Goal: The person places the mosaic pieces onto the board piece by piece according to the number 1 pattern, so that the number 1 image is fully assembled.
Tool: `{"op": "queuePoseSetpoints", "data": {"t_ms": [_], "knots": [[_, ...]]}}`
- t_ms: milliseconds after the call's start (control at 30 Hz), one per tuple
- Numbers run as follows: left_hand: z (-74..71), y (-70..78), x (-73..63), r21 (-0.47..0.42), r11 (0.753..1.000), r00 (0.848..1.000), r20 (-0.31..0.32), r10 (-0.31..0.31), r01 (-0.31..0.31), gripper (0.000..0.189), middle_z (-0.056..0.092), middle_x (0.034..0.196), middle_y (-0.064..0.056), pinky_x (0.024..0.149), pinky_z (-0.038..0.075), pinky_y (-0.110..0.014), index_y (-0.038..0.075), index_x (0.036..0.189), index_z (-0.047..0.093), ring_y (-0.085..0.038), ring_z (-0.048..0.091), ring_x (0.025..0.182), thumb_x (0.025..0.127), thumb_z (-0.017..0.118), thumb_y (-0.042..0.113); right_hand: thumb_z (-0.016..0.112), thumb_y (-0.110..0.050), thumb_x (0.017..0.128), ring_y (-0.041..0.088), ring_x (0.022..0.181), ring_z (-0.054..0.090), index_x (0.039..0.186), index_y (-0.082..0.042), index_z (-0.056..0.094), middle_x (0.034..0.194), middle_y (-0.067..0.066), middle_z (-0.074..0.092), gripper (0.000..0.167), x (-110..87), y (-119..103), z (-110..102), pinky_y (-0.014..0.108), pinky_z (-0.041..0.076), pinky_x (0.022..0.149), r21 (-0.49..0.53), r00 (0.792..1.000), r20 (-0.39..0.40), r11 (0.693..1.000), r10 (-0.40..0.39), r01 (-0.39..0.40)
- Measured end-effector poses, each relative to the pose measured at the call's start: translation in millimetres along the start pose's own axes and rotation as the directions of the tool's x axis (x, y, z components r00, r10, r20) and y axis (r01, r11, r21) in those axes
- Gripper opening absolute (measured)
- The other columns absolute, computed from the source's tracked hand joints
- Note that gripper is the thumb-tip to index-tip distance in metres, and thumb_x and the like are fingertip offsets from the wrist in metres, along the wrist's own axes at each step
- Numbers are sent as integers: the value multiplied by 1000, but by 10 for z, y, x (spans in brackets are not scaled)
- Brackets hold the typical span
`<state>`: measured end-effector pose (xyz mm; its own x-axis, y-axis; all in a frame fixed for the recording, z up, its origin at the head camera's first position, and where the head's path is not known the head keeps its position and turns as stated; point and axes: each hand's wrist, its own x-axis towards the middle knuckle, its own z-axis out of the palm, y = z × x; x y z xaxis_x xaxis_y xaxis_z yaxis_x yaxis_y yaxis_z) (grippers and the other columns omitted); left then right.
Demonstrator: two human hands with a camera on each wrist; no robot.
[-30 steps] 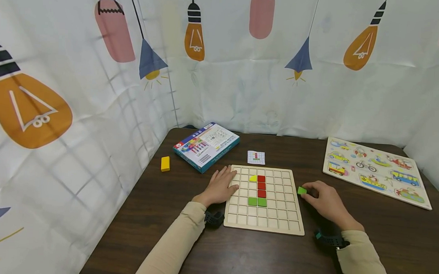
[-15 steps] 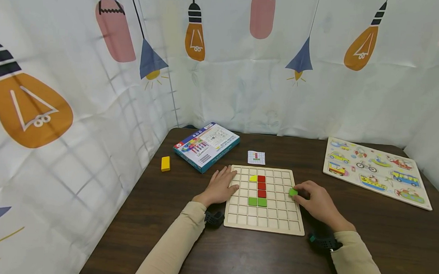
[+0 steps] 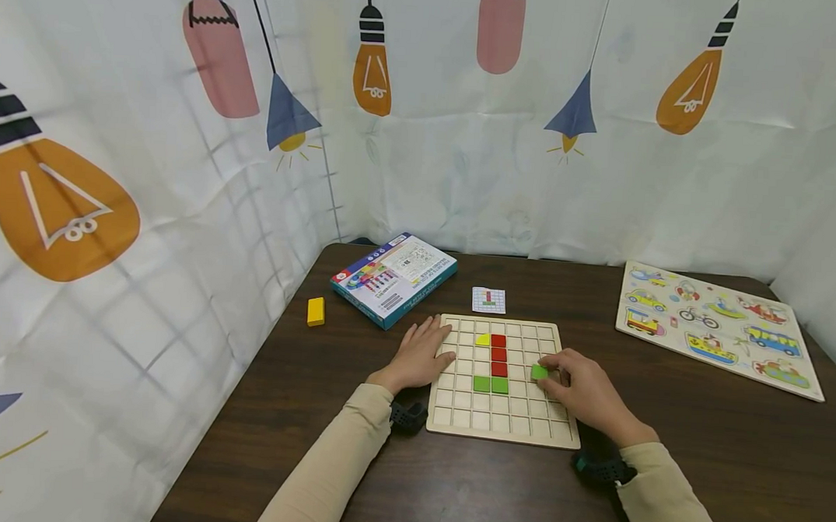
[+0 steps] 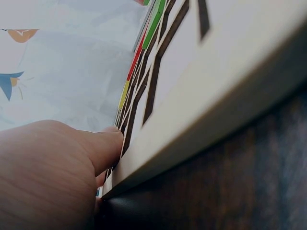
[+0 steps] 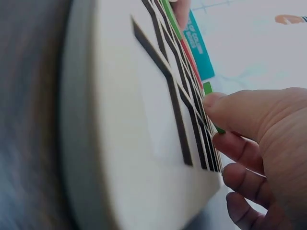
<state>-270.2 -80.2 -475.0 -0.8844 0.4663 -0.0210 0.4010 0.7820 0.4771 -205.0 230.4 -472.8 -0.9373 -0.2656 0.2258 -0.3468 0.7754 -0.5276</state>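
A wooden grid board (image 3: 470, 419) lies flat in the middle of the table. In its squares sit a yellow tile (image 3: 483, 339) with a slanted edge, a column of red tiles (image 3: 499, 356) and two green tiles (image 3: 482, 384) side by side. My right hand (image 3: 584, 389) pinches a loose green tile (image 3: 539, 372) between thumb and index finger, close over the board's right part. In the right wrist view this green tile (image 5: 207, 88) shows behind the thumb. My left hand (image 3: 419, 358) rests on the board's left edge, fingers extended, the thumb lying over the rim.
A small pattern card (image 3: 489, 300) lies just behind the board. Farther left are a flat teal-edged box (image 3: 396, 279) and a yellow block (image 3: 315, 312). A picture puzzle board (image 3: 716, 328) with vehicles stands at the back right. A printed curtain (image 3: 450, 177) encloses the table's far side.
My right hand has carried the green tile leftward from beside the board's right edge to over its squares. The left hand has stayed in place.
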Motion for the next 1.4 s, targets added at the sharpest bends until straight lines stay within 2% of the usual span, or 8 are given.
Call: {"op": "queuePoseSetpoints", "data": {"t_ms": [133, 400, 633, 1000, 1233, 1400], "knots": [[-2, 0, 0, -3, 1000, 1000, -2, 4, -4, 61, 12, 162, -16, 119, 0, -49, 8, 154, 31, -29, 6, 150, 103, 48, 36, 76, -20, 87, 11, 74, 47, 112, -14, 70, 101, -5, 60, 27, 0, -52, 36, 27, 41, 62, -6, 1000, 20, 1000, 4, -3], [6, -7, -3, -5, 1000, 1000, -8, 13, -13, 59, 13, 162, -17, 119, 2, -51, 7, 153, 32, -30, 8, 150, 103, 48, 35, 77, -21, 85, 8, 77, 51, 106, -18, 74, 100, -8, 63, 21, -4, -159, 91, 27, 46, 66, 24, 997, 38, 997, -71, 70], [14, -14, 1, -3, 1000, 1000, -9, 10, -10, 59, 14, 162, -17, 119, 2, -51, 8, 153, 33, -30, 8, 150, 103, 49, 35, 77, -21, 85, 10, 78, 51, 105, -20, 74, 103, -8, 62, 20, -1, -218, 122, 26, 46, 67, 39, 994, 66, 996, -82, 79], [15, -16, 0, 9, 1000, 1000, 0, 0, 0, 60, 12, 162, -15, 119, 0, -48, 10, 154, 30, -28, 6, 150, 103, 47, 37, 78, -22, 85, 7, 82, 53, 104, -21, 74, 102, -8, 61, 19, -5, -217, 135, 28, 50, 71, 41, 991, 69, 993, -116, 113], [1, -4, -8, 4, 1000, 1000, 3, -1, 1, 60, 11, 163, -15, 119, -1, -48, 9, 155, 29, -28, 5, 150, 103, 46, 37, 79, -21, 84, 9, 78, 51, 103, -20, 73, 101, -8, 61, 21, 7, -209, 147, 25, 47, 67, 48, 990, 55, 991, -129, 126], [5, -4, -7, 2, 1000, 1000, 7, 0, 0, 60, 11, 163, -15, 119, -1, -49, 9, 154, 29, -28, 5, 150, 103, 46, 37, 79, -21, 84, 9, 80, 52, 103, -21, 73, 102, -8, 60, 20, -1, -203, 145, 26, 49, 69, 49, 990, 60, 991, -128, 126]]}}
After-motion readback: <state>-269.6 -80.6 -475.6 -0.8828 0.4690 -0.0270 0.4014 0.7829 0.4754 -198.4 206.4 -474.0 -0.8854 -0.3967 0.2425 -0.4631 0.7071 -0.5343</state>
